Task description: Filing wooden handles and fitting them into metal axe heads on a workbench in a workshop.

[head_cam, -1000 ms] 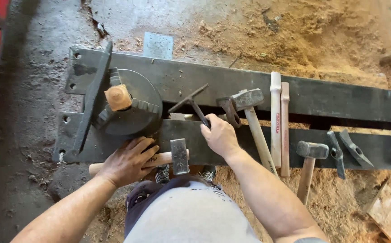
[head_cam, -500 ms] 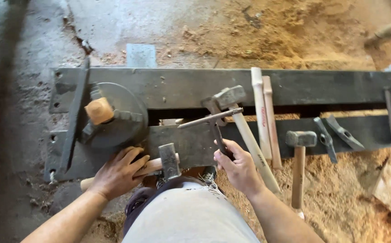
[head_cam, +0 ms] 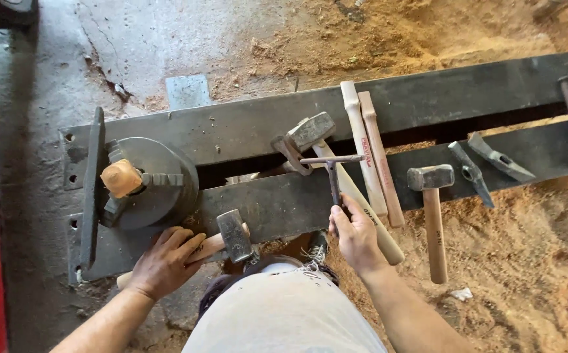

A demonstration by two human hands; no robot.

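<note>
Left hand (head_cam: 164,263) fingers curled loosely over the wooden handle of a small sledge hammer (head_cam: 233,235) lying on the dark steel beam (head_cam: 284,202). Right hand (head_cam: 356,236) fingers clamped round the T-handle chuck key (head_cam: 333,171), held upright near a hammer (head_cam: 313,133) and just right of the round lathe chuck (head_cam: 156,189) gripping a wood stub (head_cam: 121,178).

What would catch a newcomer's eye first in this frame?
The round metal chuck at the left end of the dark steel bed, gripping a pale wooden block. Then the right hand holding a T-shaped key, and the left hand on a hammer.

L hand (head_cam: 166,261), R hand (head_cam: 356,236): closed grip
</note>
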